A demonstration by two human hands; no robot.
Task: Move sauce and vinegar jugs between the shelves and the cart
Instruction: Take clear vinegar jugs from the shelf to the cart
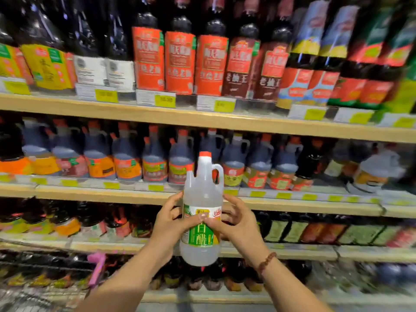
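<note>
Both hands grip the white vinegar jug (202, 199) in mid-air in front of the shelving. My left hand (170, 224) wraps round the left side of its label band and my right hand (239, 224) curls round the right side. The two thumbs meet on the front of the label.

From my remote seat the shelving fills the whole view. The top shelf board (202, 120) carries tall dark sauce bottles (180, 61) with red labels, packed shoulder to shoulder. The middle shelf board (101, 194) holds a tight row of handled sauce jugs (154, 163), dark liquid inside and orange caps on top. Lower boards carry more dark bottles, too blurred for me to name.

I see the held jug just in front of the middle board's front edge, overlapping the row of jugs behind it. I cannot tell whether a slot stands open directly behind it. Its long axis is upright, leaning slightly. The red cap (205, 154) points up and the loop handle (218, 174) sits on the right. The body is translucent with clear liquid showing below the green label (200, 236); the fill level I cannot read. Free air surrounds the jug's base, above the lower shelf edge.

Yellow price tags (165, 100) line the board fronts. A beaded bracelet (266, 262) circles my right wrist.
</note>
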